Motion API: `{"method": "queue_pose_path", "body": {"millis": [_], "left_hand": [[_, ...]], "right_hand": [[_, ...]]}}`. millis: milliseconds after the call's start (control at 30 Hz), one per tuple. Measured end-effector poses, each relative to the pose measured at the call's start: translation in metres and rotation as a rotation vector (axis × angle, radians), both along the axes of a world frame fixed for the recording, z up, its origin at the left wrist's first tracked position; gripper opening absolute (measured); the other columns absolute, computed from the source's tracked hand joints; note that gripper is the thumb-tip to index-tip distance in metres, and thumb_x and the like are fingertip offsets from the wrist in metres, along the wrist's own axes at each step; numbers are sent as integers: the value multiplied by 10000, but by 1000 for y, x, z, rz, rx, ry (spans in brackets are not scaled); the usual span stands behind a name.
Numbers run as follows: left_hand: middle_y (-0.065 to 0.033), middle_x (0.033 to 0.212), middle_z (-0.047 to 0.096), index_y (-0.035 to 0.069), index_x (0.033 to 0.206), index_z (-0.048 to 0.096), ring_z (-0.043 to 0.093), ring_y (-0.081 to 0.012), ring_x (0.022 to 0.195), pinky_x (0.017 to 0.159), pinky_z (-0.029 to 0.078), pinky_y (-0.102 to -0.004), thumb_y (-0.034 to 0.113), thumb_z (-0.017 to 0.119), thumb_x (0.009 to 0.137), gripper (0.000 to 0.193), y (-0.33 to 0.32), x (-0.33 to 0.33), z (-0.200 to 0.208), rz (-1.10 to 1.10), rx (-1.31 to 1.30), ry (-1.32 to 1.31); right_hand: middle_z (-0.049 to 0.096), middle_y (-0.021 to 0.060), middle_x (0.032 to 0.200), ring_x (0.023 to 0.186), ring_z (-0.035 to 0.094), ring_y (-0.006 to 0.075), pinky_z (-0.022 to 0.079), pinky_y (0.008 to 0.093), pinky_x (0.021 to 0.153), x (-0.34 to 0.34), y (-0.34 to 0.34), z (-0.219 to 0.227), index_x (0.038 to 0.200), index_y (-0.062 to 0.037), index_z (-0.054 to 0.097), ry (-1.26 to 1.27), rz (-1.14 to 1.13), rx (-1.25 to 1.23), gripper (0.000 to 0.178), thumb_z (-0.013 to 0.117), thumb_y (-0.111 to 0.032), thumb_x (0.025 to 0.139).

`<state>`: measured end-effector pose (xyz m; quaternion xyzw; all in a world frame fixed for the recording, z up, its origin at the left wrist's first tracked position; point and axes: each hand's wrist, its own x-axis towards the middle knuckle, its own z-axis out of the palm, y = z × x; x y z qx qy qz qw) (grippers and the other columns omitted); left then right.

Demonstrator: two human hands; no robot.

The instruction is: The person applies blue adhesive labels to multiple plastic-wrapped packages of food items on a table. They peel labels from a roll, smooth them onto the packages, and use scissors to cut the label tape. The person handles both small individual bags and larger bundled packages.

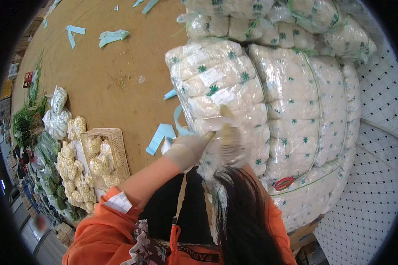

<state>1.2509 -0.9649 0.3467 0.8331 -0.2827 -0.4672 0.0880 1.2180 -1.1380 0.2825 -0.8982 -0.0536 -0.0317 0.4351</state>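
Both my hands wear pale knit gloves and are over a clear plastic bundle of cream-white packs point(194, 108) printed with green leaf shapes. My left hand point(188, 150) is closed, with a curling light-blue backing strip point(178, 118) coming out at its edge. Beside it, my right hand point(232, 143) is blurred by motion, its fingers pointing away over the bundle. A pale, smeared piece, perhaps a label, lies between the two hands. Several white labels point(212, 76) run along the bundle's top, beyond my fingers.
More wrapped bundles point(292, 106) stand to the right and far right, with red-handled scissors point(284, 183) on one. Blue paper scraps point(113, 37) dot the brown surface point(141, 57). At left are a wicker basket point(124, 150) of bagged pale produce and leafy greens point(24, 126).
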Motion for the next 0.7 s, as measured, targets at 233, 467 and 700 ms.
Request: {"method": "queue_pose_path", "body": {"millis": [233,467,700], "left_hand": [[-194,837,666,41,1159,517,667,-341,808,657,530,-437,70,533,824,337,3,-30,-42,231,90,-113],[-209,888,632,60,1170,518,634,-377,829,670,505,-458,78,544,802,369,17,-49,-41,360,45,-167],[-165,1026,578,54,1222,469,581,-259,946,838,473,-342,30,605,786,458,16,-68,-12,871,-316,-139]], "right_hand": [[471,238,1316,1214,469,370,366,424,1043,7,-49,-59,1287,21,460,-215,-7,-147,468,588,-120,860],[556,202,1212,1124,530,367,417,451,984,21,-59,-52,1242,-12,519,-326,177,-209,469,600,-68,784],[425,169,1367,1280,371,341,262,513,1061,-19,-33,-6,1273,-89,510,-31,383,-650,485,589,-242,820]]}}
